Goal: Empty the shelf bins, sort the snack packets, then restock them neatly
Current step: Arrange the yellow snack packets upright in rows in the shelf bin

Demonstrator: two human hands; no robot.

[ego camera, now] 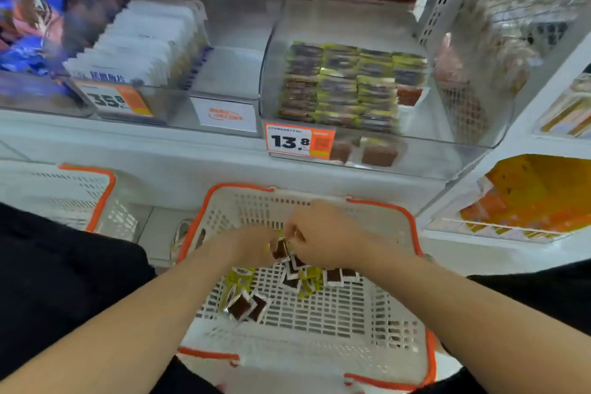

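A white basket with an orange rim [412, 221] sits below me. Small snack packets [243, 307], dark brown and yellow-green, lie scattered on its mesh floor. My left hand [252, 245] and my right hand [323, 233] meet over the basket's far half, both pinched on a few brown packets [281, 249] held between them. On the shelf above, a clear bin [447, 150] with a 13.8 price tag holds neat rows of the same packets [348, 86], filling its left and middle part.
A second white basket [92, 198] stands at the left. The left clear bin holds upright white packets [144, 38] behind a 35.8 tag. Blue bags [28, 25] lie far left, a perforated divider [435, 9] and orange goods [527, 198] at the right.
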